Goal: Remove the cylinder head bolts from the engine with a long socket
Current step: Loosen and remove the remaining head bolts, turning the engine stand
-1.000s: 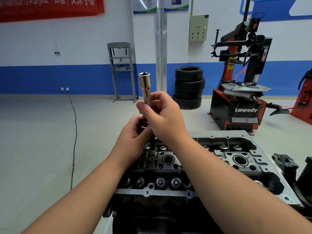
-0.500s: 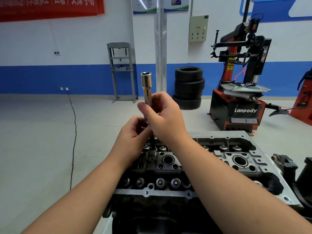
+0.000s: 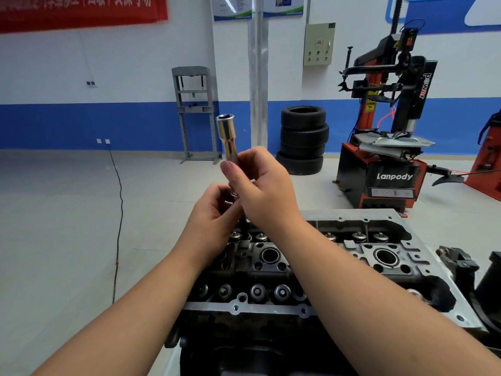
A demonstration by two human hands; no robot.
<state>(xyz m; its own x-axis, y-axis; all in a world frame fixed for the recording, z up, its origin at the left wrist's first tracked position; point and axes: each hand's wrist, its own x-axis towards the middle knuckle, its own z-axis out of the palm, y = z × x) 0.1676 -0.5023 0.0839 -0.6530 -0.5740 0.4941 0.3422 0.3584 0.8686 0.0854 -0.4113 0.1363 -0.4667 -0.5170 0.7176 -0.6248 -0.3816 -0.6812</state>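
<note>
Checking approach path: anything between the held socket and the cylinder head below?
Only the hands. The long chrome socket is gripped upright by the right hand, the left hand under it, above the dark cylinder head. Open end faces up.

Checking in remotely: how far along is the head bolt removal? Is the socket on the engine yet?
Not yet. Nothing looks removed so far. In hand: the right hand grips the long socket upright, open end up, above the cylinder head, while the left hand pinches something small and metallic at its lower end; what it is cannot be told. Left: seating the socket on each bolt and taking them out.
</note>
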